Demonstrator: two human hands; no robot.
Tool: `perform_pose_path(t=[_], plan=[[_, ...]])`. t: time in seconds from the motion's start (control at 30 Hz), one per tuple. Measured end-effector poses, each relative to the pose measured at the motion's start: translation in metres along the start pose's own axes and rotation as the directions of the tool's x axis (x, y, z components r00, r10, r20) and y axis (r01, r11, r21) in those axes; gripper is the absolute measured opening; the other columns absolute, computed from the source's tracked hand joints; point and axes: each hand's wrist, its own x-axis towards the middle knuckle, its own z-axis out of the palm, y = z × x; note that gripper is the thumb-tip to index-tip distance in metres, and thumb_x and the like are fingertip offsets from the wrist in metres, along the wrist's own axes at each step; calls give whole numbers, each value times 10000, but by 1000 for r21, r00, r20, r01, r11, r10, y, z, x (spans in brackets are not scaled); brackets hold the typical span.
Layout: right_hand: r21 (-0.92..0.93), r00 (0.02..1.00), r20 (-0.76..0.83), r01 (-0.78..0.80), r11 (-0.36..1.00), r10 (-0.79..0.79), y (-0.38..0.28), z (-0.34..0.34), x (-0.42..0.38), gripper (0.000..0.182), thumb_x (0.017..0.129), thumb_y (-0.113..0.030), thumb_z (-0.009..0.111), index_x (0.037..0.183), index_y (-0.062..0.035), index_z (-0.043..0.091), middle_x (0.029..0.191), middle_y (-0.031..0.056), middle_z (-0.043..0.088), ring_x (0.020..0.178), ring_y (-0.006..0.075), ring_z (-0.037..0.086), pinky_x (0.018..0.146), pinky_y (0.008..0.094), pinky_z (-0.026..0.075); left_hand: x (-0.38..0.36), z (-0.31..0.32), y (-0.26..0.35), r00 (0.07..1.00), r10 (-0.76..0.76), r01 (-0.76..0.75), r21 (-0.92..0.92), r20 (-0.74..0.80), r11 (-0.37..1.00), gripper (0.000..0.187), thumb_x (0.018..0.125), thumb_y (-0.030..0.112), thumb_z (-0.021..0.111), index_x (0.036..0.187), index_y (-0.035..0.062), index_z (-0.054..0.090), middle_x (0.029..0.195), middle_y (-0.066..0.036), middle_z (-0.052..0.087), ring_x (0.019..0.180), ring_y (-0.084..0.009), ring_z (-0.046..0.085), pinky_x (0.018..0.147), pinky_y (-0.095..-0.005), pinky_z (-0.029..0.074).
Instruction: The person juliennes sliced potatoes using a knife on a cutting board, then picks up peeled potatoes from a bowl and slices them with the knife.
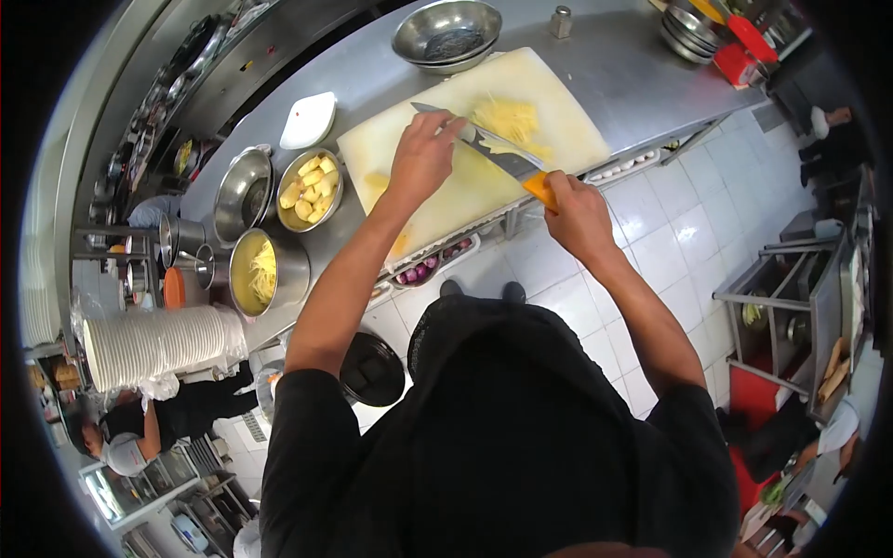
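Note:
My right hand is wrapped round the yellow-orange handle of a kitchen knife. The knife's wide blade slants over a white cutting board, its tip pointing to the upper left. Bent fingers of my left hand close over the blade near the tip; exactly how they touch it is partly hidden. Just beyond the blade lies a heap of thin pale-yellow strips, which look like cut potato. Some strips lie against the blade. A small yellow piece rests beside my left wrist.
Left of the board are a bowl of peeled yellow chunks, a pot with strips in liquid, a metal bowl and a white dish. Stacked bowls stand behind the board. Stacked plates sit lower left. Other people are nearby.

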Motion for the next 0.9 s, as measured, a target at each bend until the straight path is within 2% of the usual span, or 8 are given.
perform_pose_path(t=[0.17,0.27,0.47,0.57,0.67,0.77,0.87,0.9], plan=[[12,999,11,35,999,-36,-2,-5,3,333,735,-16,700,1024,-43,536,907,194,667,793,420,632,722,490,503,-7,0,-13,996,38,-39,4,82,999,218,766,15,668,977,40,716,1027,-70,652,1032,-245,584,887,-381,473],[24,998,15,57,998,-58,-1,-1,2,346,732,-11,709,1028,-45,534,912,200,668,793,427,632,717,491,504,-13,0,-21,993,90,-89,-15,82,996,165,772,40,713,937,34,711,954,-88,663,968,-274,605,847,-391,487],[53,999,7,46,998,-47,-2,6,1,308,710,7,682,969,-35,519,830,191,641,785,412,616,694,493,455,-20,-9,-21,984,124,-127,11,131,992,80,789,47,689,867,31,684,915,-92,658,898,-280,604,818,-393,495],[26,999,31,-16,1000,15,4,8,2,394,717,5,715,1068,-39,542,939,221,668,823,441,640,726,501,513,-30,-19,-16,982,41,-41,-8,183,999,85,793,39,678,876,31,688,913,-93,659,887,-287,604,807,-400,500],[31,998,-70,10,999,-8,8,7,3,320,695,35,678,967,-25,522,823,195,641,754,419,613,675,492,466,-47,-18,-32,968,-83,88,-8,236,996,116,784,42,685,900,31,693,913,-94,661,898,-295,609,821,-407,503],[36,997,-79,-6,999,9,10,7,3,316,694,36,674,965,-24,526,813,196,643,745,417,617,654,494,469,-54,-19,-41,882,-194,171,91,431,981,138,777,58,701,912,31,704,932,-95,661,913,-298,613,836,-406,506],[51,995,-101,9,999,-4,11,8,1,304,695,38,668,957,-24,529,803,196,645,743,412,621,646,492,472,-47,-21,-22,966,-100,110,-28,239,994,145,768,76,720,907,34,714,966,-97,662,920,-296,617,844,-404,505],[39,997,-77,-11,999,14,11,9,1,329,699,26,685,990,-24,539,859,205,655,767,420,631,668,492,490,-37,-22,-11,978,-63,78,-70,197,994,147,768,76,720,909,33,716,973,-100,660,920,-298,617,848,-405,504]])
